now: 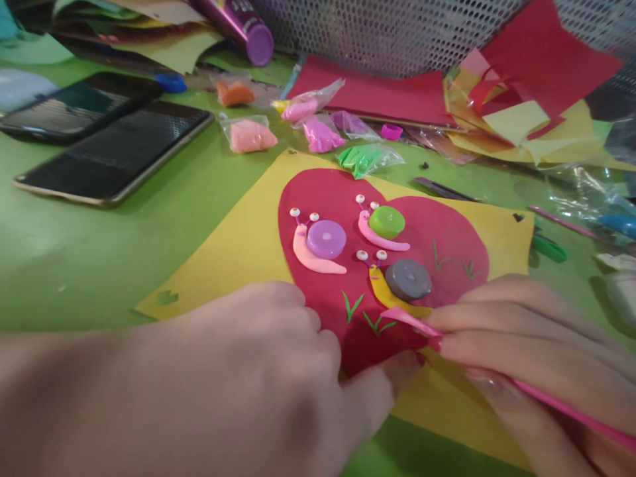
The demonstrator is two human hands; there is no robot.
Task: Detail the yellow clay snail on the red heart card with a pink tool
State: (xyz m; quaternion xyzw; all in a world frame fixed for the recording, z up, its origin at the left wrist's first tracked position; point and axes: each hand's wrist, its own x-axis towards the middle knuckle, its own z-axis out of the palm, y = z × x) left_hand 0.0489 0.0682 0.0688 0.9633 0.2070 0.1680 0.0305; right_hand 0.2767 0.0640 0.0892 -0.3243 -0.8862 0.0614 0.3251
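Note:
My right hand (pixel 517 351) is closed round a pink plastic clay modelling tool (pixel 571 404). The tool's flat tip lies by green clay grass blades (pixel 378 323) on a red paper heart (pixel 328 189). At the left, my left hand (pixel 263 371) rests over the heart's lower edge, fingers curled and thumb pointing to the tool; whatever is under the fingers is hidden. Three clay snails are on the heart: one with a purple cap shell (pixel 326 239), one with a green shell (pixel 387 222), one with a grey shell (pixel 408 279). The heart sits on yellow paper (pixel 238 245).
Two phones (pixel 114 156) lie on the green tabletop (pixel 64 265). Bags of coloured clay (pixel 251 135) are behind the paper. A dark blade-like tool (pixel 442 189) touches its far edge. Red paper scraps (pixel 546 66), a purple tube (pixel 248 33) and a perforated basket (pixel 358 33) stand farther back.

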